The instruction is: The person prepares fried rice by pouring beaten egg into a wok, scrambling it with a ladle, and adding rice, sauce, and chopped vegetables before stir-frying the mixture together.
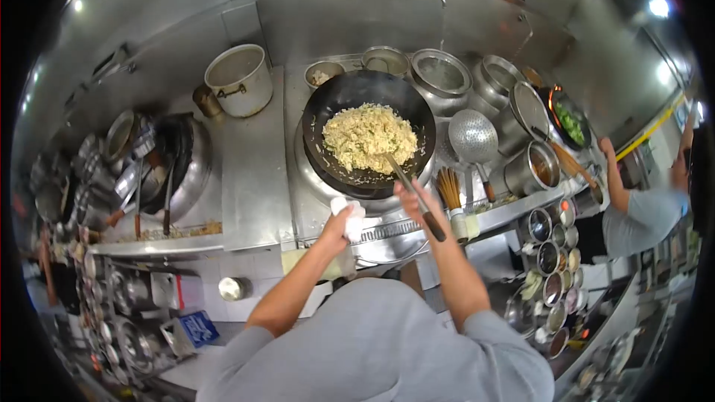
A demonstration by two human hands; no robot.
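A black wok (316, 108) sits on the round burner in the middle, holding a heap of fried rice (371, 136) with green bits. My left hand (337, 225) is closed on a folded white cloth (353, 217) at the wok's near edge. Just below the wok's right side, my right hand (417, 202) grips a long-handled ladle (409, 182). The ladle's wooden handle end points back toward me, and its head lies hidden in the rice.
Right of the wok are a perforated skimmer (473, 136), a bamboo brush (449, 186) and several metal pots. A large pot (240, 82) stands back left, beyond a steel counter (257, 171). Another person (644, 219) works at the far right near a pan of greens (570, 123).
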